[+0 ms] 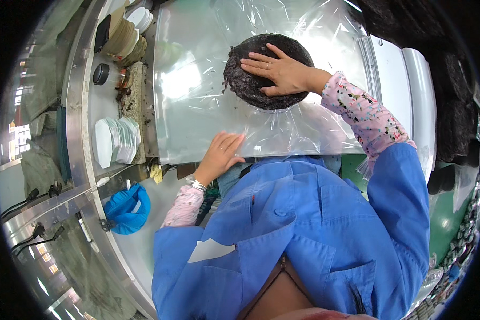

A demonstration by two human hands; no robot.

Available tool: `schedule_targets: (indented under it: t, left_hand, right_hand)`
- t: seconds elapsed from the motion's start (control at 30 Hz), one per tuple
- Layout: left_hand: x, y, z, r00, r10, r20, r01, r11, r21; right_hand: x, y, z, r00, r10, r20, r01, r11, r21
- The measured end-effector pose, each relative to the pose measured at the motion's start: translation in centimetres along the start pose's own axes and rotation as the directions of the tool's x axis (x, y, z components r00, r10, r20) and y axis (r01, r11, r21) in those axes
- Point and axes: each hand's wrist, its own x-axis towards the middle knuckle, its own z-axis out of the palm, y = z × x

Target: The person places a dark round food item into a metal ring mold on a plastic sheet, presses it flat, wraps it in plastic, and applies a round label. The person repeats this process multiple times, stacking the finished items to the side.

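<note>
A round, dark, fibrous mat (244, 86) lies on the clear plastic sheeting (192, 120) that covers the worktable. Flat on top of it rests my right hand (284, 74), fingers spread and pointing left. My left hand (224, 154) is at the table's near edge, below and left of the mat. It holds nothing, its thumb stands apart from the fingers, and its fingertips are over the plastic. Whether they touch it I cannot tell.
Along the left ledge are stacked pale cards (118, 142), a black-lidded jar (101, 74) and stacked discs (122, 38). A blue fabric bundle (128, 208) lies lower left. Rolled plastic sheeting (422, 100) and dark fibre heaps (452, 92) are at the right.
</note>
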Motion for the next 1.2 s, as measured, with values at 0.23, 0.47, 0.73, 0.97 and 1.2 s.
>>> schedule_targets:
  t: [0.23,0.47,0.73,0.97,1.2]
  left_hand:
    - [4.0,-0.9,-20.4,0.856,0.015,-0.516,0.313,0.78,0.541]
    - [6.6,11.3,-7.2,0.916,0.377,-0.139,-0.326,0.898,0.294]
    - [3.4,10.8,-4.1,0.973,0.195,-0.123,-0.225,0.919,-0.324]
    - [5.0,6.6,1.3,0.82,-0.374,-0.432,0.09,0.831,-0.549]
    - [13.4,8.4,-1.8,0.841,-0.106,-0.531,-0.004,0.98,-0.2]
  right_hand:
    - [-0.1,0.0,0.0,1.0,0.01,-0.009,-0.01,0.999,-0.047]
    - [0.5,-0.4,-0.3,0.997,0.035,0.065,-0.029,0.996,-0.085]
    - [0.2,-0.8,-0.8,0.999,0.008,0.036,-0.006,0.998,-0.059]
    - [-6.5,-7.4,-1.4,0.998,-0.052,0.035,0.05,0.996,0.068]
    - [-7.2,-7.2,-1.2,0.995,-0.044,0.087,0.034,0.994,0.105]
